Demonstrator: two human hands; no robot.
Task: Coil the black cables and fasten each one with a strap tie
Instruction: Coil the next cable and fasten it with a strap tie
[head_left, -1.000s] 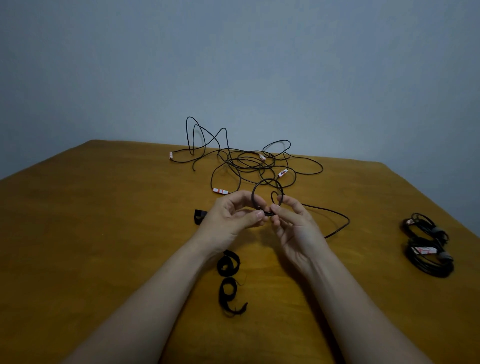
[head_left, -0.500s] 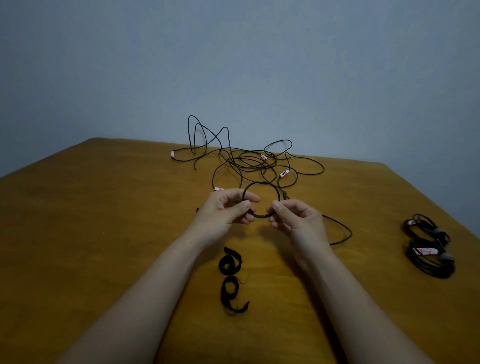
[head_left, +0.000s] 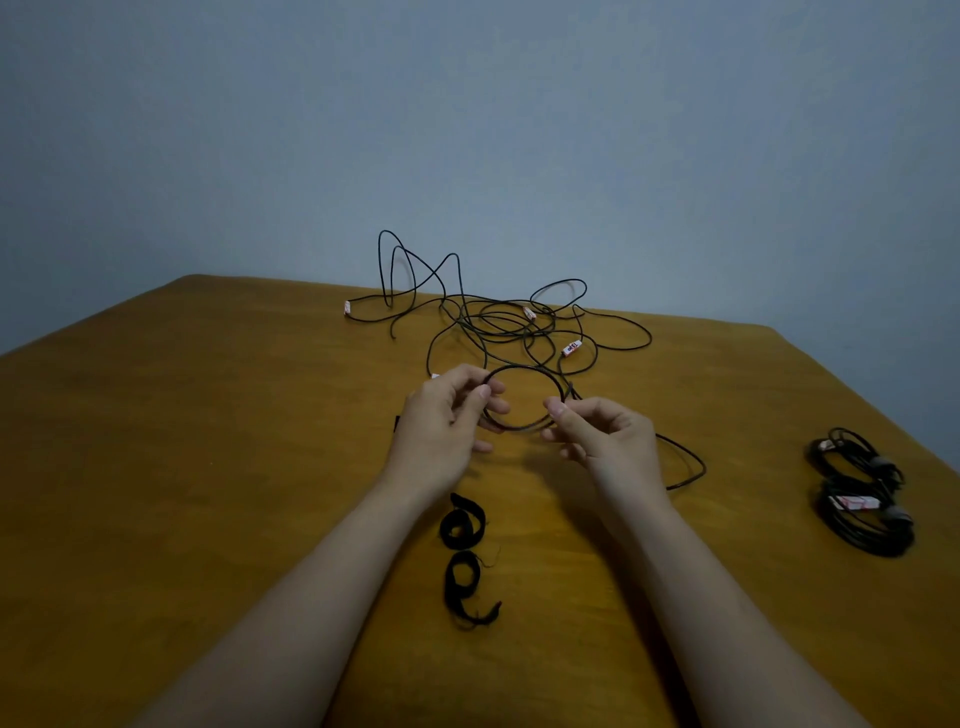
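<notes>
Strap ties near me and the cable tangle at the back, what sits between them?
Head view: the left hand and right hand, each pinching one side of a small cable loop.

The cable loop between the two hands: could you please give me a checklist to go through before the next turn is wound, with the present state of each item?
1. Both sides of the cable loop pinched, by the left hand and the right hand: ok.
2. Loop round, no kink: ok.
3. The slack cable free of the tangled pile: cannot tell; its path behind the right hand is hidden.
4. Coil ready for tying: not ok; slack lies on the table.
5. Two strap ties near: ok, they lie between the forearms.
6. The finished coils out of the way: ok, by the table's right edge.
</notes>
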